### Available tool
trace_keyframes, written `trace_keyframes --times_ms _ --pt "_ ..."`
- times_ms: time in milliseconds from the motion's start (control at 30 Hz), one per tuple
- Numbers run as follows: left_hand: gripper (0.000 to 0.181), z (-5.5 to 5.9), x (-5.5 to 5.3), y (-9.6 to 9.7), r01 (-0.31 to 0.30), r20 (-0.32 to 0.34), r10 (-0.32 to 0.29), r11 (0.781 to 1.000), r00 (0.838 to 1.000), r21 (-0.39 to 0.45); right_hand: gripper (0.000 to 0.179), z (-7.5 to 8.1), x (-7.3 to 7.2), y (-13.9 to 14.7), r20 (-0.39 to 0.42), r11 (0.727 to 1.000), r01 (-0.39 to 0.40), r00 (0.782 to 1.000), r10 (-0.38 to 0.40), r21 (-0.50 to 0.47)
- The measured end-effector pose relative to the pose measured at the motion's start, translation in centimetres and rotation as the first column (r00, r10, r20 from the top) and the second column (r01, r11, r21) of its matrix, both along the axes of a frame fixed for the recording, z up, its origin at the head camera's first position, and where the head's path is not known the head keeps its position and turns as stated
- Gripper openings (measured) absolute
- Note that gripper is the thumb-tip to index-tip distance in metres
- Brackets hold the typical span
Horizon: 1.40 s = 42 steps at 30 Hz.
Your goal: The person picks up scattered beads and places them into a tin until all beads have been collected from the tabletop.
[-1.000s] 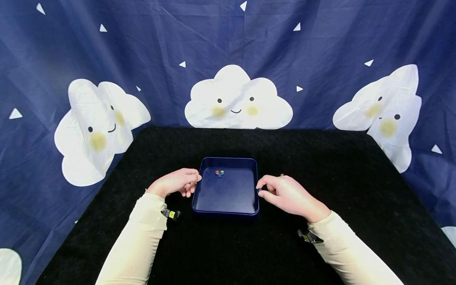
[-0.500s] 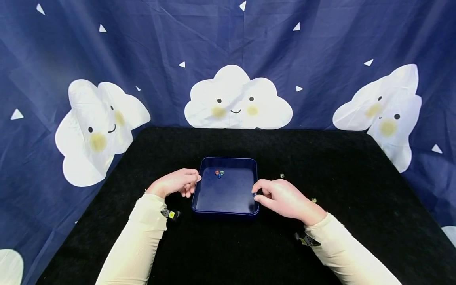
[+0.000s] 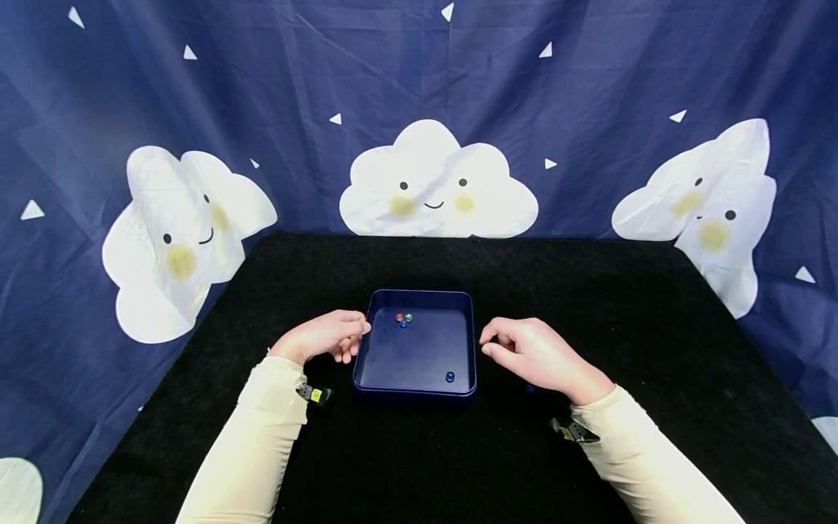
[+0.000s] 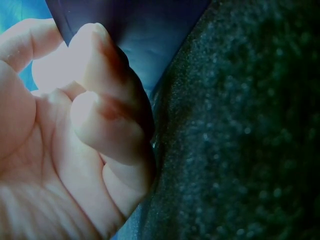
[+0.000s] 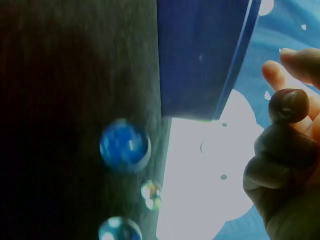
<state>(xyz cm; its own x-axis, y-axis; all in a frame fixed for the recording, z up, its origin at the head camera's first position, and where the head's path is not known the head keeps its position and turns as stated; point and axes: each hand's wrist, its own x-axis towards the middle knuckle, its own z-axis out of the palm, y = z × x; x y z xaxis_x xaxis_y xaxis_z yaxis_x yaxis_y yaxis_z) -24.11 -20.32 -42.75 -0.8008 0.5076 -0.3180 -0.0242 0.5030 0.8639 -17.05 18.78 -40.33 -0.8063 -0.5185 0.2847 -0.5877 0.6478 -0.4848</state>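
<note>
Lying inside the tray [image 3: 406, 360] the left hand [image 3: 326, 336] pinches, a blue marble [image 3: 449, 377] is apart from the narrowed, empty right hand [image 3: 538, 354].

The middle of the tray [image 3: 417, 358] is open from above — three marbles [image 3: 404, 323] at eleven o'clock, a blue marble [image 3: 449, 377] near four; the left hand [image 3: 326, 338] blocks nine, the right hand [image 3: 538, 356] three.
</note>
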Motion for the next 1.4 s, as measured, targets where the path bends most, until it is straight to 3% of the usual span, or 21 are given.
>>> trace_keyframes --times_ms 500,967,1400 --pt "0.032 0.0 -0.1 0.0 -0.001 0.013 0.001 1.000 1.000 0.015 0.006 0.3 -1.5 3.4 0.102 0.996 0.088 0.991 -0.091 0.031" --pt "0.035 -0.2 -0.1 -0.1 0.000 0.006 0.000 1.000 1.000 0.016 0.010 -0.4 -2.1 4.9 0.165 0.993 0.049 0.984 -0.067 0.111" --pt "0.034 -0.4 -0.2 -0.1 0.000 -0.008 0.000 1.000 1.000 0.004 0.016 -0.6 -2.7 7.0 0.205 0.988 0.110 0.970 -0.130 0.109"
